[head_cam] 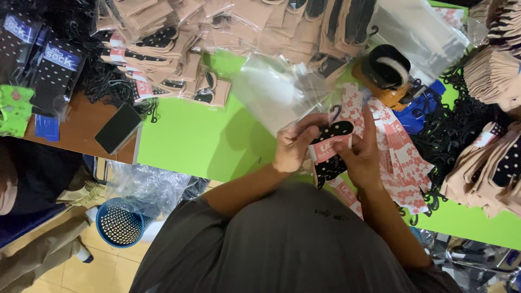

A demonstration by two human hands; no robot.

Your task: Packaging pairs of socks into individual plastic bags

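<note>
My left hand [293,145] and my right hand [362,154] together hold a pair of black socks with white dots [331,146], which carries a pink paper label and a small black hook at its top. A clear plastic bag [274,89] stands up from my left hand's fingers, its mouth near the sock's top. Both hands hover above the green table [190,135], close to my body. A fan of pink patterned label cards [399,157] lies just right of my right hand.
Piles of bagged beige and black socks [179,43] line the table's far side. A tape dispenser [385,73] and black hooks [456,125] sit to the right, beige socks [488,168] beyond. A phone [118,128] lies left; a blue basket [120,221] stands on the floor.
</note>
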